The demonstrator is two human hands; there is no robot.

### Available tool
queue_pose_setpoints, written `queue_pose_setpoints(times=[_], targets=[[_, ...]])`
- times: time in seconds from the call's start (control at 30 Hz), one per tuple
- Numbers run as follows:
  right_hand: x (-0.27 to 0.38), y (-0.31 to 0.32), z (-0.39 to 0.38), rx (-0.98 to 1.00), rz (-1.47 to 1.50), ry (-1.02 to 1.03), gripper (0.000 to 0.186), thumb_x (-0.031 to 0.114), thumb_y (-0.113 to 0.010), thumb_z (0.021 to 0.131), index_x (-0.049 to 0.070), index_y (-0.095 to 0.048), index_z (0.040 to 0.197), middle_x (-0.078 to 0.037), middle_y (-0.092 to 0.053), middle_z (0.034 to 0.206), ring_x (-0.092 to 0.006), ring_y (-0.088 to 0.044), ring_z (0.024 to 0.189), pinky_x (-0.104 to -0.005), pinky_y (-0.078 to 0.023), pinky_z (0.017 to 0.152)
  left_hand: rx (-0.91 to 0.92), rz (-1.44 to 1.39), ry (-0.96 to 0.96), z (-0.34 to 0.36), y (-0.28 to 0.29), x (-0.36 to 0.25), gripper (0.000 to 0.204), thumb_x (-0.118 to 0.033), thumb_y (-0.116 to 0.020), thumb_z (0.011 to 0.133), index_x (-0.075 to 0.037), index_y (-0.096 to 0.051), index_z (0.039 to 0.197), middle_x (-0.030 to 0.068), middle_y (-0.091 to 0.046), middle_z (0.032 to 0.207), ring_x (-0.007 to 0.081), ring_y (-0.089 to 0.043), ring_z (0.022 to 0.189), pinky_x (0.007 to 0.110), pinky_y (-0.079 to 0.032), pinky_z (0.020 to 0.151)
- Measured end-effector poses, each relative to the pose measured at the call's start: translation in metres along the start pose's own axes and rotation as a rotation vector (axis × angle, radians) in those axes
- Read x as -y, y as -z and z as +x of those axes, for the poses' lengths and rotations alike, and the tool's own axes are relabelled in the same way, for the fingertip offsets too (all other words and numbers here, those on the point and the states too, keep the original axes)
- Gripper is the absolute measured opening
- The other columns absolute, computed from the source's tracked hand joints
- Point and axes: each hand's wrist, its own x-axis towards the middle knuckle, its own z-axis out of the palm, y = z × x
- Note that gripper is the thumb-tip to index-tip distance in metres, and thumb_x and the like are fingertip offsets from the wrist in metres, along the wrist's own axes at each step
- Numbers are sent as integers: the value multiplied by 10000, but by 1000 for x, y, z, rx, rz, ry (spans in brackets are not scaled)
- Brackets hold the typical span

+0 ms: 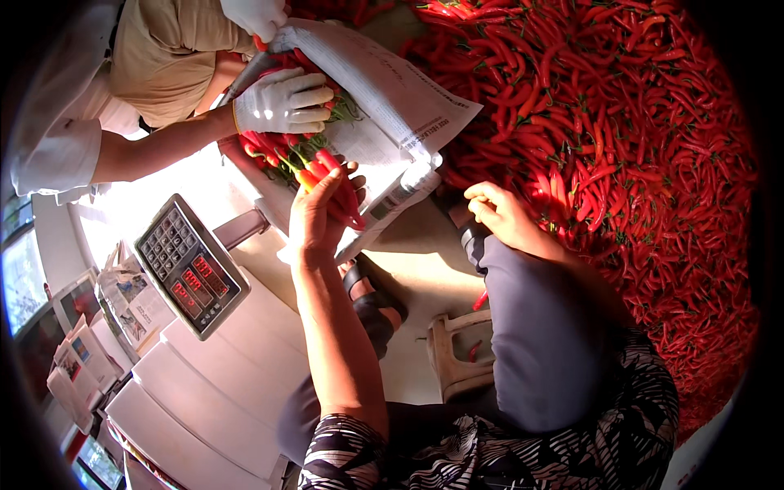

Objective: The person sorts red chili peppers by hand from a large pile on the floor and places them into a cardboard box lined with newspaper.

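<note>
My left hand (314, 219) is closed around a few red chili peppers (345, 196), above the mouth of a white printed sack or paper lining (367, 90). More chilies with green stems (286, 155) lie in that container. My right hand (505, 214) hovers over my right knee, beside the big chili heap (588, 180); its fingers are loosely bent and apart, and I see nothing in them. A co-worker's white-gloved hand (286, 102) rests on the chilies in the container. Their other gloved hand (255, 16) is at the far rim, by a red chili.
A weighing scale's keypad and display (192, 265) stands left of my left forearm, attached to a metal post (241, 229). White stacked boxes or boards (220, 376) fill the lower left. A small plastic stool (457, 359) sits by my legs. Papers (86, 359) lie far left.
</note>
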Motion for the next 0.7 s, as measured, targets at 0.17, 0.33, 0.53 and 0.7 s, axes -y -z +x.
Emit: queue_pose_setpoints(times=[0.17,0.33,0.53,0.7], targets=[[-35,-12,-5,274,-149,-355,253,193,-646,948,-35,-656,1058,-105,-715,796,-166,-690,724,-338,-537,659,-296,180,96,28,40,3,208,-123,-649,973,28,-631,1115,138,-706,973,253,-685,847,375,-563,792],[-55,-4,-7,179,-143,-375,241,196,-590,933,-19,-692,972,-91,-700,781,-178,-657,671,-346,-519,616,-348,148,184,68,65,25,155,-146,-692,943,-6,-648,995,118,-702,870,260,-654,674,351,-515,568],[-59,3,-8,145,-289,-312,287,218,-536,905,35,-727,1017,-172,-740,845,-285,-721,809,-429,-544,746,-372,171,23,90,91,34,310,-7,-712,897,-75,-623,1185,89,-694,995,258,-680,837,392,-569,664],[-76,-4,-3,119,-159,-230,264,220,-586,893,43,-737,1018,-186,-733,844,-341,-727,801,-428,-551,708,-591,411,-7,81,92,29,362,-66,-746,881,-56,-622,1220,90,-692,1043,250,-685,879,415,-588,719]])
